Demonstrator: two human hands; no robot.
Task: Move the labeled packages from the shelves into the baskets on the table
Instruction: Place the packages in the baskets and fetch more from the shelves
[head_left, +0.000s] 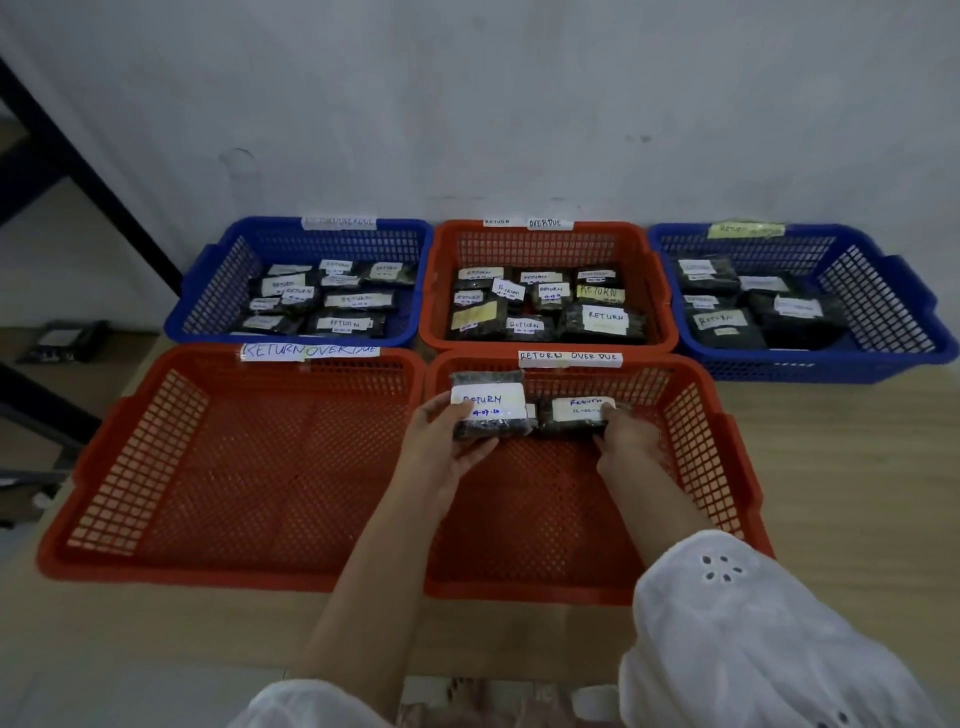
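"On the wooden table (857, 467), what stands?" asks the first inspector.

"Five mesh baskets in two rows," the second replies. "Far row: a blue basket (208, 291) on the left, a red basket (660, 291) in the middle and a second blue basket (883, 312) on the right. All three hold dark packages with white labels. Near row: two red ones, side by side and touching. The near left basket (156, 441) shows only its mesh floor. Each basket carries a paper tag on its far rim; the near ones read RETURN OVERDUE."

"And the hands?"

"Both are inside the near right basket (748, 467), at its far end. The left hand (447, 441) grasps a dark package (488, 405) marked RETURN, with its thumb on the label's left edge and fingers beneath; the package is raised and tilted towards the camera. The right hand (626, 441) has its fingers curled over the right end of a second package (571, 415), just beside the first. Whether that one rests on the basket floor cannot be told."

"Anything further?"

"White sleeves (753, 623) at the bottom edge, and a dark shelf frame (78, 156) at the far left."
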